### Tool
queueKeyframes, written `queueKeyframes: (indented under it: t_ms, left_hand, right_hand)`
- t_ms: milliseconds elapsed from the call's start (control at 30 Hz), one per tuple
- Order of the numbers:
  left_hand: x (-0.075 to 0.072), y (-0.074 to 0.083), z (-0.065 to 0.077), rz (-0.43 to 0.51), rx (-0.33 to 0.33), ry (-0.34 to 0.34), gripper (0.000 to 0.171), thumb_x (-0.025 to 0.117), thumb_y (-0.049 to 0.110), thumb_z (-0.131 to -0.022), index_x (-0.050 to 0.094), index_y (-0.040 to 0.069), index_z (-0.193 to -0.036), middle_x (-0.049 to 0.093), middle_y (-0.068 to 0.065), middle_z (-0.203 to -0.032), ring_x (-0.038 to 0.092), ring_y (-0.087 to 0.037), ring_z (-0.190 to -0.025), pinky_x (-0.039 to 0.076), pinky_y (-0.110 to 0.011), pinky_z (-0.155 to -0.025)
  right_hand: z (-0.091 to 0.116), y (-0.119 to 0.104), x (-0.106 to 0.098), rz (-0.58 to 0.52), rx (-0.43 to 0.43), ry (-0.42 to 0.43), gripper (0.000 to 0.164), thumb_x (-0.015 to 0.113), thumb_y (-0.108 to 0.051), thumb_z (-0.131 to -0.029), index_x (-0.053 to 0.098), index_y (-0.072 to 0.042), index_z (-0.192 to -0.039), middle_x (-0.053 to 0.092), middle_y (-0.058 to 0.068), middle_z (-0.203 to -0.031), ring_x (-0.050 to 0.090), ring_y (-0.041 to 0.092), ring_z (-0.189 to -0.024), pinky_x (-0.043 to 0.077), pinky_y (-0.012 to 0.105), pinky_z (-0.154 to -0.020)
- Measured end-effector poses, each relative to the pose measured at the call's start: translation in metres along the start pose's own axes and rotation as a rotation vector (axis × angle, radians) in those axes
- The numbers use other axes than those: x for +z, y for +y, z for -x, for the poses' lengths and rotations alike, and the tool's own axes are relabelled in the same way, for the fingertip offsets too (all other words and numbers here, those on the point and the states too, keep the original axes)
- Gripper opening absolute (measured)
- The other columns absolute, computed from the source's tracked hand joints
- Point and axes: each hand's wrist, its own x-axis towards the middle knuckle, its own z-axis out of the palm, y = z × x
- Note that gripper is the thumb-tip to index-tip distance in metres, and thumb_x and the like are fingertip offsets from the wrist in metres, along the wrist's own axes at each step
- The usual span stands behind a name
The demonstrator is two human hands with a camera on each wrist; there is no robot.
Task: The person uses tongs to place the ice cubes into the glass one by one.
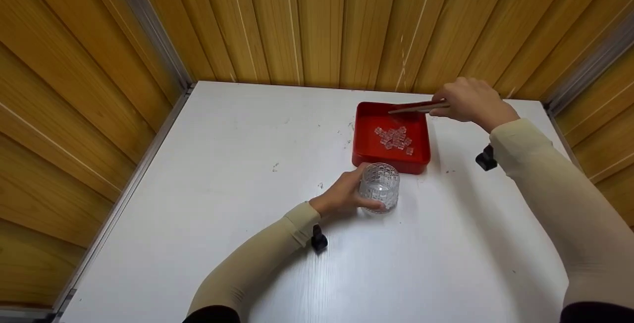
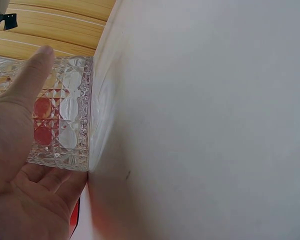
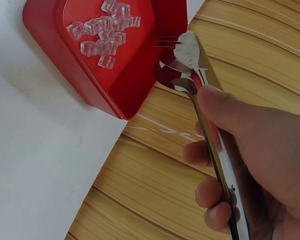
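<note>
My left hand (image 1: pixel 343 195) grips a clear cut-pattern glass (image 1: pixel 382 180), its thumb on the near side and the other fingers round the far side. The left wrist view shows the glass (image 2: pixel 67 112) with its base against the white tabletop. In my right hand (image 1: pixel 468 99) are metal serving tongs (image 3: pixel 210 117), one arm ending in a spoon, the other in a fork. Their tips reach over the far right part of a square red tray (image 1: pixel 376 161), with nothing between them. Small clear cubes (image 1: pixel 395 138) lie heaped inside on the tray floor.
The white table (image 1: pixel 237 164) carries a few small dark marks. Wood-patterned panels (image 1: pixel 317 26) rise behind it and along both sides, with metal framing at the corners. The glass stands just in front of the tray's near wall.
</note>
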Motion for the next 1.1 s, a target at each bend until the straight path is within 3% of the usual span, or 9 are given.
queueKeyframes:
  t_ms: [300,633,867,1100]
  left_hand:
    - [0.0,0.0,-0.002,-0.012,0.021,-0.001,0.093,0.093,0.028,-0.077,0.037,0.013,-0.151,0.064,-0.01,-0.137,0.06,-0.014,-0.122,0.045,-0.023,-0.104]
    - [-0.001,0.001,-0.002,0.024,-0.017,-0.007,0.094,0.093,0.031,-0.076,0.039,0.017,-0.151,0.064,-0.004,-0.137,0.06,-0.012,-0.122,0.045,-0.023,-0.105]
    - [-0.001,0.001,-0.002,0.022,-0.027,0.001,0.092,0.093,0.032,-0.076,0.039,0.017,-0.149,0.065,-0.004,-0.134,0.061,-0.01,-0.119,0.045,-0.023,-0.104]
    - [-0.001,0.001,-0.002,-0.013,0.006,-0.001,0.092,0.093,0.03,-0.077,0.039,0.014,-0.149,0.065,-0.005,-0.135,0.061,-0.01,-0.12,0.045,-0.022,-0.103]
  right_hand:
    - [-0.008,-0.001,-0.004,-0.033,0.033,-0.034,0.024,0.08,-0.024,-0.092,0.08,-0.004,-0.106,0.073,0.013,-0.09,0.058,0.029,-0.075,0.051,0.044,-0.065]
    - [-0.014,0.001,0.004,-0.084,0.088,-0.076,0.02,0.08,-0.021,-0.091,0.08,-0.004,-0.103,0.071,0.012,-0.09,0.057,0.032,-0.08,0.051,0.043,-0.064]
    - [-0.021,-0.001,0.008,-0.062,0.088,-0.083,0.017,0.08,-0.018,-0.091,0.08,-0.003,-0.1,0.071,0.012,-0.088,0.057,0.032,-0.078,0.05,0.043,-0.064]
    - [-0.027,-0.001,0.014,-0.037,0.097,-0.108,0.019,0.079,-0.019,-0.092,0.079,-0.002,-0.1,0.07,0.013,-0.086,0.056,0.031,-0.075,0.049,0.042,-0.062]
